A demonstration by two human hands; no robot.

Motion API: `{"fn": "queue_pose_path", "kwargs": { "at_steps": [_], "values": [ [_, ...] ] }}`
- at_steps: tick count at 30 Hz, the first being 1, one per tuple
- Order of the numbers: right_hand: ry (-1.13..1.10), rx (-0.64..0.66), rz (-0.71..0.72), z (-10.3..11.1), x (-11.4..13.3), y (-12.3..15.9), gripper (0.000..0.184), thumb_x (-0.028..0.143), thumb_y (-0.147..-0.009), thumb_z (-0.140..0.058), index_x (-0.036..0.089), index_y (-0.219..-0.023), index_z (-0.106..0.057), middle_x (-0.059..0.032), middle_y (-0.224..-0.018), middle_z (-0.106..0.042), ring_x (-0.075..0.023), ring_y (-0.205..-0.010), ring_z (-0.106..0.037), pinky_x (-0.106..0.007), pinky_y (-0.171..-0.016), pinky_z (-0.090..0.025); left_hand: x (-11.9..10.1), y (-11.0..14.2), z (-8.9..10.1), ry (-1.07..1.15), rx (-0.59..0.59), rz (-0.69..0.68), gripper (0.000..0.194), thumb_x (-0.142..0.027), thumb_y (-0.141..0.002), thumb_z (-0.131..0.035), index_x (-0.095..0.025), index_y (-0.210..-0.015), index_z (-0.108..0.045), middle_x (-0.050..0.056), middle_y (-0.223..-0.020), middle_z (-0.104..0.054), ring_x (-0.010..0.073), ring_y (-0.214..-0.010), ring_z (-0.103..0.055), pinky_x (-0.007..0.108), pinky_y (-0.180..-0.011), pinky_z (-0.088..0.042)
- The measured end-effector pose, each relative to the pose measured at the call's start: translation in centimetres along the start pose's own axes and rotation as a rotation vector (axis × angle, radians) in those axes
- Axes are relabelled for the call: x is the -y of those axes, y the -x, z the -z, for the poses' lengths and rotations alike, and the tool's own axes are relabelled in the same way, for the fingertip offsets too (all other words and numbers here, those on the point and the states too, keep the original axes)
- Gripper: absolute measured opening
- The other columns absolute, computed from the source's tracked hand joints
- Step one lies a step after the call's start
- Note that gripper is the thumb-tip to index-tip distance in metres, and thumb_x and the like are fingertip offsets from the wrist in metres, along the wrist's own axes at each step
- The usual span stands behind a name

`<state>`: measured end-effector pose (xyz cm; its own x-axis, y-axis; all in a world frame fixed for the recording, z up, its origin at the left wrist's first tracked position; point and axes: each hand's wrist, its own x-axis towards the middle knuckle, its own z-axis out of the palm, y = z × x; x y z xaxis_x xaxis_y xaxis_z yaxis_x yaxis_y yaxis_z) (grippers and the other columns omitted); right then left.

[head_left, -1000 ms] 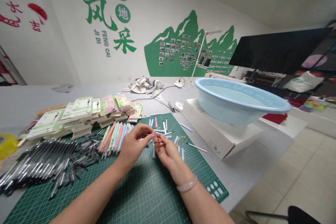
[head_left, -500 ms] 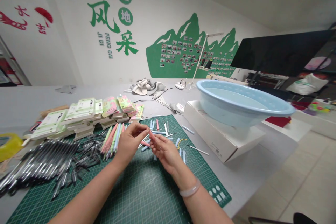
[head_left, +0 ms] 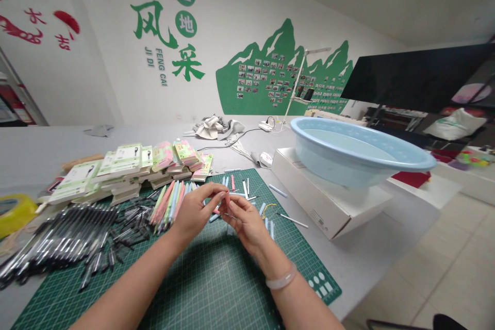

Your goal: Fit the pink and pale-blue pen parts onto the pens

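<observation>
My left hand [head_left: 198,210] and my right hand [head_left: 249,224] meet above the green cutting mat [head_left: 216,278]. Between their fingertips is a small pink pen part [head_left: 227,198], mostly covered by the fingers. Both hands pinch it. Behind and beside them on the mat lie loose pale blue pen parts [head_left: 271,229], a pink one [head_left: 232,182] and thin white pieces [head_left: 245,188]. Left of my left hand is a bundle of pink, green and blue pens [head_left: 170,203].
Many clear black-tipped pens [head_left: 73,237] and black caps [head_left: 133,219] cover the mat's left. Stacked small boxes [head_left: 124,160] stand behind them, yellow tape [head_left: 19,214] at far left. To the right, a blue basin [head_left: 359,149] rests on a white box [head_left: 328,201].
Both hands stay together over the mat. The fingertips have shifted slightly right, and the pink pen part now points more upright and shows less.
</observation>
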<state>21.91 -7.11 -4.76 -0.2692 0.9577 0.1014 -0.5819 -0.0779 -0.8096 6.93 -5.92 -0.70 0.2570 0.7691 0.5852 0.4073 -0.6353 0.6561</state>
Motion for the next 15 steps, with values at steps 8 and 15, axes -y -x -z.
{"fn": "queue_pose_path", "kwargs": {
  "at_steps": [8,15],
  "values": [
    [0.032,0.055,0.024,0.2,0.9,0.1,0.03,0.033,-0.078,-0.067,0.02,-0.105,-0.064,-0.0038,-0.08,-0.067,-0.0161,-0.081,-0.063,-0.036,-0.084,-0.046,0.6,-1.2,0.9,-0.085,0.035,0.11,0.024,-0.033,-0.086,-0.049,-0.021,-0.104,-0.059,0.005,-0.097,-0.065,0.0172,-0.087,-0.061,0.027,-0.074,-0.048],
    [0.0,-0.073,0.048,1.1,0.9,-0.4,0.026,0.032,-0.075,-0.07,0.02,-0.098,-0.067,-0.0048,-0.083,-0.068,-0.0162,-0.083,-0.062,-0.037,-0.086,-0.046,3.6,0.8,0.4,-0.868,0.464,0.248,0.018,-0.026,-0.083,-0.047,-0.019,-0.079,-0.064,0.009,-0.087,-0.063,0.0228,-0.084,-0.061,0.03,-0.068,-0.045]
  ]
}}
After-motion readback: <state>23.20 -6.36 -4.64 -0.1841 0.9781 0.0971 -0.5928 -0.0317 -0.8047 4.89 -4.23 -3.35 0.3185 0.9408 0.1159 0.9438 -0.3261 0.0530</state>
